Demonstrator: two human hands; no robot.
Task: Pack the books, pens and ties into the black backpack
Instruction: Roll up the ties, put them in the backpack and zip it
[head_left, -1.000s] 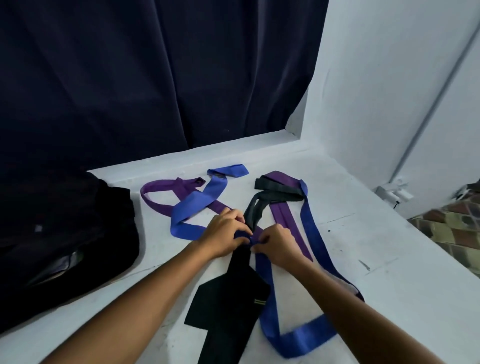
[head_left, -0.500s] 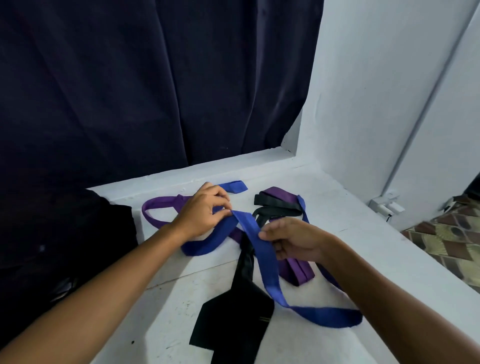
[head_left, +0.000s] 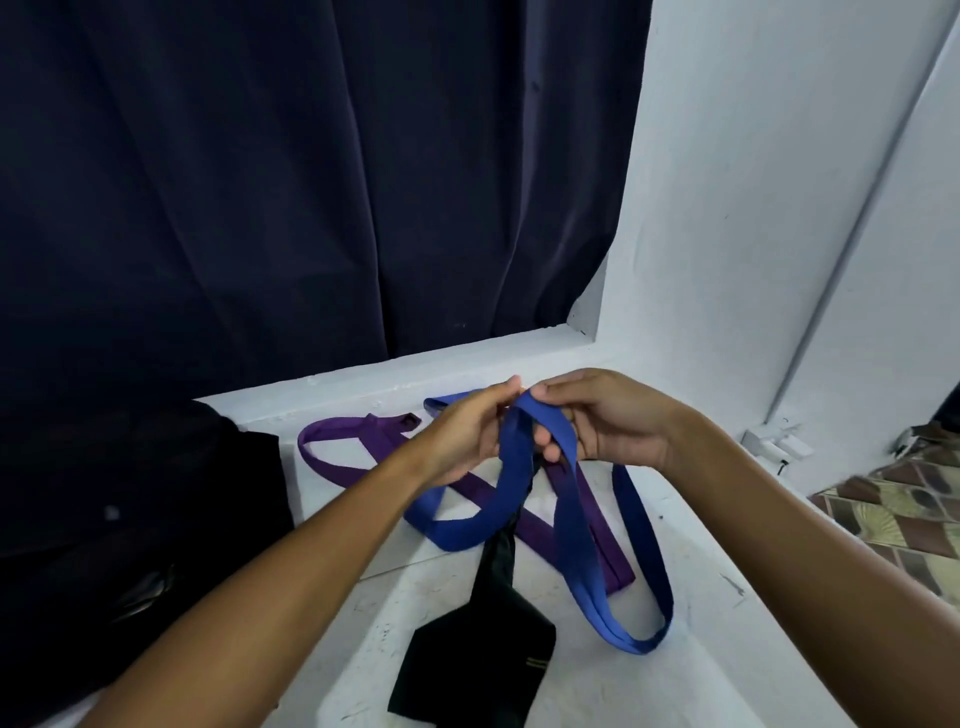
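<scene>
Both hands, left hand (head_left: 467, 436) and right hand (head_left: 602, 421), pinched the blue tie (head_left: 571, 525) above the white desk (head_left: 701, 649). The black backpack (head_left: 130, 519) sat at the left.

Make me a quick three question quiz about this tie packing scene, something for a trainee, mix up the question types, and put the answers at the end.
1. True or false: both hands hold the blue tie off the white surface.
2. Multiple choice: where is the black backpack? A) at the left edge of the view B) under the ties C) beside the right wall
3. Short answer: which two ties lie on the surface, held by no hand?

Key
1. True: the left hand and the right hand pinch it together.
2. A
3. The purple tie and the black tie.
</scene>
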